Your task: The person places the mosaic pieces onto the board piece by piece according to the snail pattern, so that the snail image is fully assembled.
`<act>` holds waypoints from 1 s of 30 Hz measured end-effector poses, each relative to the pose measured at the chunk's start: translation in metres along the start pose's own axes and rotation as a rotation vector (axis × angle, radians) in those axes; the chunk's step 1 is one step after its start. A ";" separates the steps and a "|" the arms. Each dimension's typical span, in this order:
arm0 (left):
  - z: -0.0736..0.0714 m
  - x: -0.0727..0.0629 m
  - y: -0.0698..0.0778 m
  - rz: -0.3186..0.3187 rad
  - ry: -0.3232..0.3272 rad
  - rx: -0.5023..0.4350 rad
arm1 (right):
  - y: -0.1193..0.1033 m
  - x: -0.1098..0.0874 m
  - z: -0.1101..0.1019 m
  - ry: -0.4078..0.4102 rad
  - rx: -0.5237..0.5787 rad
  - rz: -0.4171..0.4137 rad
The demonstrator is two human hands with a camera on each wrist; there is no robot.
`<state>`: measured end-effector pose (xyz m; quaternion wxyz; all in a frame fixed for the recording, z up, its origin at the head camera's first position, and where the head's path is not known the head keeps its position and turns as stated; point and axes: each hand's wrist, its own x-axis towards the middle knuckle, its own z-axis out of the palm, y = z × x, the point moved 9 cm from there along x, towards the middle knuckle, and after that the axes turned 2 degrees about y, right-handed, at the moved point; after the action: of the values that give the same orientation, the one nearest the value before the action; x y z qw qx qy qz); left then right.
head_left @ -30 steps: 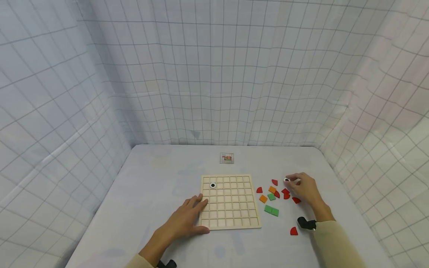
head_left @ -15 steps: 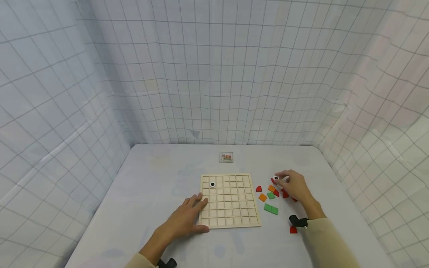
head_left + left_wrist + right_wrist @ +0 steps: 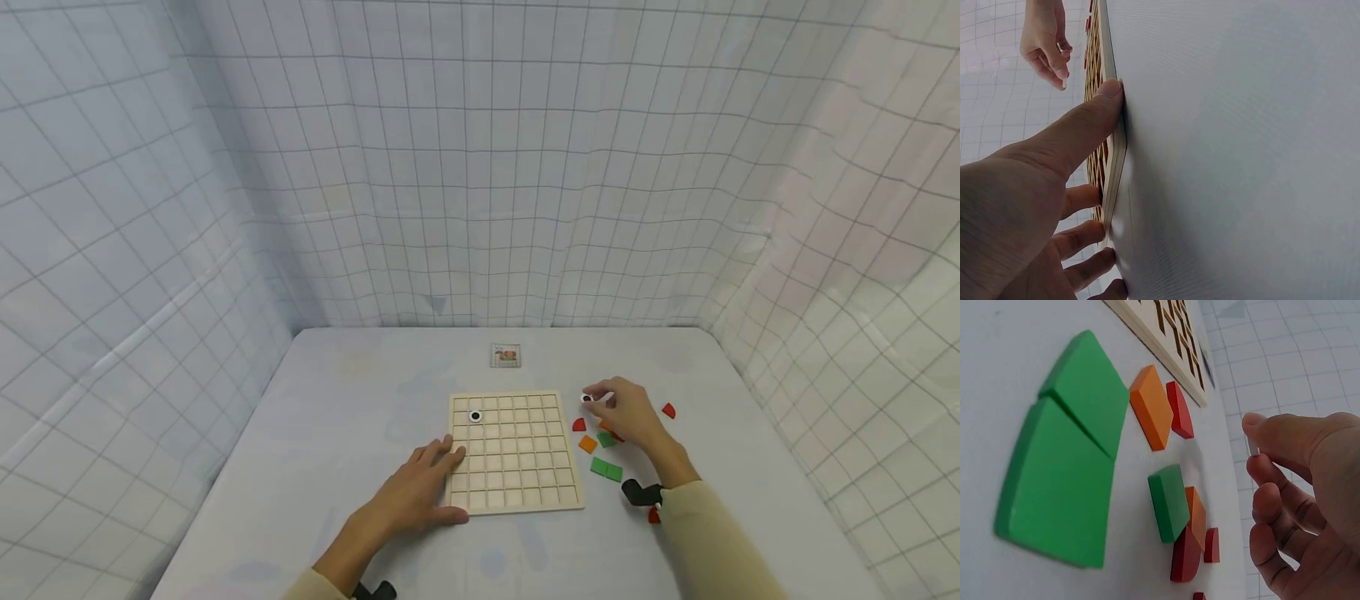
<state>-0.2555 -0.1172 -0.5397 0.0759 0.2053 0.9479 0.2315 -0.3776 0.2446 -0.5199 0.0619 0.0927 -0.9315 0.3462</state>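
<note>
My right hand [image 3: 632, 414] pinches a small white disc with a black centre [image 3: 587, 399] between thumb and fingertips. It is held off the table, just right of the board's far right corner; the right wrist view shows the disc [image 3: 1252, 445] edge-on. My left hand [image 3: 415, 493] lies spread at the left side of a pale wooden grid board [image 3: 517, 512], fingers on its left edge and thumb at the near left corner. In the left wrist view the thumb [image 3: 1079, 128] rests along the rim. A matching black-and-white disc [image 3: 476, 416] sits in a cell near the board's far left.
Right of the board lie green squares [image 3: 606, 469], orange squares [image 3: 588, 444] and red quarter-round pieces [image 3: 579, 425], some partly under my right hand. Another red piece [image 3: 669, 410] lies farther right. A small picture card [image 3: 506, 356] lies beyond the board. Gridded white curtains [image 3: 480, 167] enclose the table.
My right hand has moved left with the disc, over the loose pieces and toward the board, uncovering a red piece behind it. My left hand has stayed in place.
</note>
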 end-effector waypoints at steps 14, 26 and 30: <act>-0.002 -0.002 0.003 0.007 0.006 0.006 | -0.044 0.010 0.041 -0.068 0.040 -0.107; 0.000 0.000 0.001 -0.002 -0.002 -0.003 | -0.087 0.015 0.084 -0.149 0.070 -0.205; -0.001 0.000 0.000 -0.014 -0.003 -0.010 | -0.099 0.018 0.097 -0.164 0.068 -0.224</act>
<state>-0.2559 -0.1173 -0.5389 0.0799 0.1988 0.9480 0.2352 -0.3786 0.1057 -0.5269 0.0205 0.2262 -0.9050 0.3599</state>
